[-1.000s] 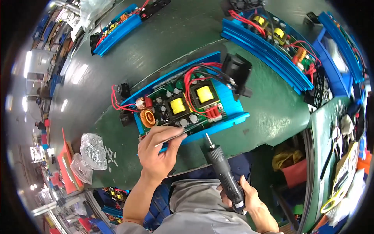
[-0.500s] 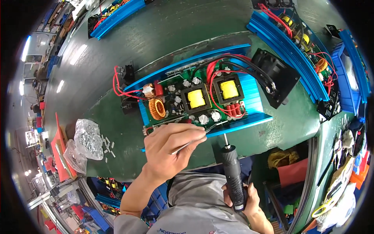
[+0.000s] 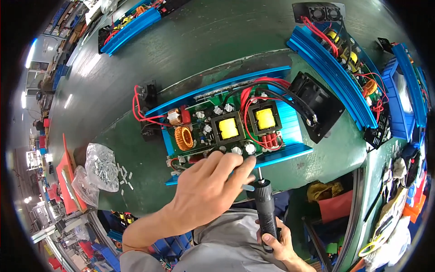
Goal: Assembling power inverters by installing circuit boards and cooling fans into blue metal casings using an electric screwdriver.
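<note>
In front of me lies a blue aluminium housing (image 3: 290,119) with a green circuit board inside, carrying two yellow-wound transformers (image 3: 228,128), a copper toroid coil (image 3: 184,138) and white-topped capacitors. My left hand (image 3: 206,186) rests over the near edge of the board, its index fingertip beside a capacitor (image 3: 250,148). Tucked in that hand are the tweezers (image 3: 247,187); only a short grey end shows below the fingers. My right hand (image 3: 277,240) grips a black electric screwdriver (image 3: 265,206) upright, the bit (image 3: 260,174) against or close to the housing's near wall.
A black fan panel (image 3: 317,106) wired to the board stands at the housing's right end, a black end plate (image 3: 148,109) at its left. Clear plastic bags (image 3: 102,167) and small white pieces lie at the left. Similar blue units (image 3: 333,75) and a blue bin (image 3: 398,104) stand around.
My left hand has turned over and shifted right, the index finger now reaching to the near wall, covering the tweezers' tips. The screwdriver stays near that wall. The view has shifted slightly.
</note>
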{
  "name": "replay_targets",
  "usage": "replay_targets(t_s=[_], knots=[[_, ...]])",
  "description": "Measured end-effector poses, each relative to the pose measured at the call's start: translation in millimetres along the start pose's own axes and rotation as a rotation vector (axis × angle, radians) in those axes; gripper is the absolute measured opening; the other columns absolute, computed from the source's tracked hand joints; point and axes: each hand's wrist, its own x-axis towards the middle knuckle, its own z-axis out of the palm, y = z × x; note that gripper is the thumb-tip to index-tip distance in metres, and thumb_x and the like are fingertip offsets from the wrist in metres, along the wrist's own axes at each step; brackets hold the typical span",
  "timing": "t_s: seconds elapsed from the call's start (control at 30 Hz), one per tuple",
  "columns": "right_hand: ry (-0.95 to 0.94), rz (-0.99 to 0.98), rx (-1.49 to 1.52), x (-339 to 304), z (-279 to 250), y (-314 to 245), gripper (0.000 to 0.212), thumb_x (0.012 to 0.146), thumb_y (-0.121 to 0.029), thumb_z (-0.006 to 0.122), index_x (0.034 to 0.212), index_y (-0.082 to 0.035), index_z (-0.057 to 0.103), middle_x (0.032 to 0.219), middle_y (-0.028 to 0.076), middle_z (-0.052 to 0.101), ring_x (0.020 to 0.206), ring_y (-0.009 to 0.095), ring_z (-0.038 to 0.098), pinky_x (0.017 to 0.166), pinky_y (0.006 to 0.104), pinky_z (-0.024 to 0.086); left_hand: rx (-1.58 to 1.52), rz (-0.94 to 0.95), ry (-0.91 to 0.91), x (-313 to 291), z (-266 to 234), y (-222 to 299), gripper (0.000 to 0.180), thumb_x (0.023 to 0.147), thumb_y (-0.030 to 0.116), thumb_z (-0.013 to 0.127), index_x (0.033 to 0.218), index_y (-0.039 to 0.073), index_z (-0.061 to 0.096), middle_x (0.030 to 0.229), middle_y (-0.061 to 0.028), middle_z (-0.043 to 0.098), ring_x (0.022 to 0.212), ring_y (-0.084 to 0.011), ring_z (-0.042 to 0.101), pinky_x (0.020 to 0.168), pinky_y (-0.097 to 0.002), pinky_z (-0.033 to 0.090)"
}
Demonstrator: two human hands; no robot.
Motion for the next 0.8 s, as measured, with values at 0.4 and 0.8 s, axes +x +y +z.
replay_targets(t_s=[0.4,0.8], knots=[[0.099,-0.142,-0.073,1.6,1.2,15.0,0.087,0.096,-0.077,0.034,0.116,0.005,0.055,0.083,0.01,0.065,0.073,0.013,0.058,0.067,0.0272,0.045,0.196,0.024,-0.139,14.8,-0.3,20.7,0.037,0.078,0.005,0.07,0.114,-0.007,0.068,0.094,-0.0059,0.054,0.082,-0.0172,0.058,0.057,-0.027,0.05],[0.127,-0.237,-0.193,2.2,-6.1,21.7,0.092,0.096,-0.078,0.027,0.124,0.005,0.054,0.078,0.008,0.064,0.068,0.013,0.055,0.064,0.0295,0.044,0.229,-0.008,-0.353,25.3,-8.4,29.0,0.034,0.077,0.004,0.067,0.109,-0.009,0.067,0.104,-0.0099,0.058,0.088,-0.018,0.06,0.061,-0.0278,0.053]])
